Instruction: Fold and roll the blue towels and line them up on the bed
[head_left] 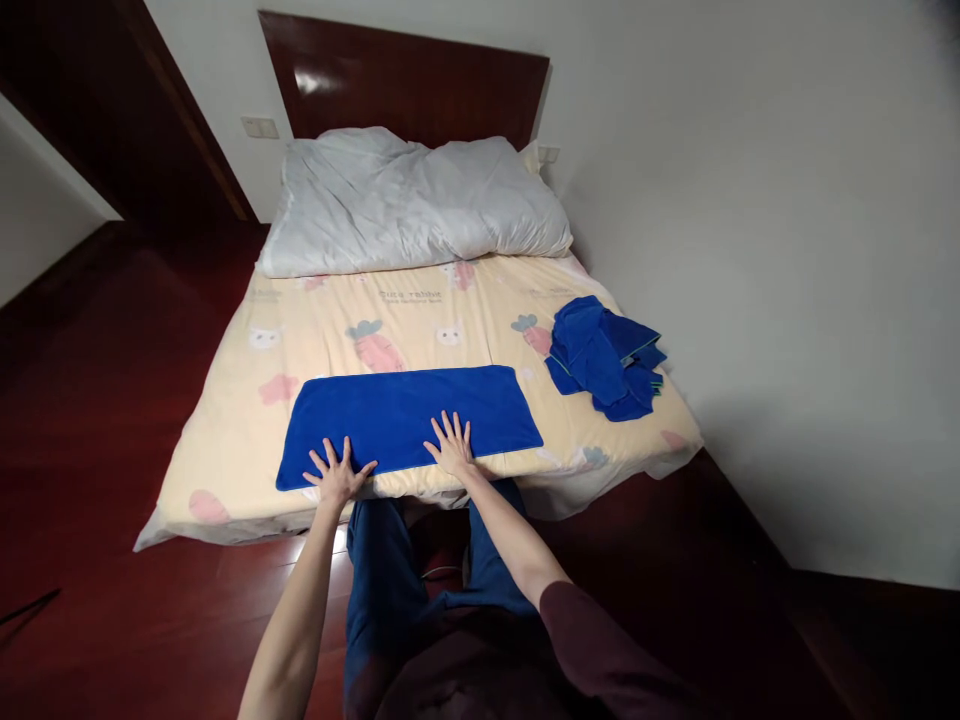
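Note:
A blue towel point(409, 415) lies spread out flat on the bed, close to the near edge. My left hand point(337, 475) rests on its near edge toward the left, fingers spread wide. Right of the towel's middle, my right hand point(452, 447) lies flat on the near edge, its fingers also apart. Neither hand grips anything. To the right, apart from both hands, sits a crumpled pile of blue towels point(600, 355) with thin green edging showing in places.
The bed point(225, 420) wears a cream sheet printed with carrots and rabbits. A bunched pale quilt point(420, 200) lies at the far end, before a dark wooden headboard point(420, 80). A wall point(787, 300) runs along the right side; dark red floor point(90, 420) shows at left.

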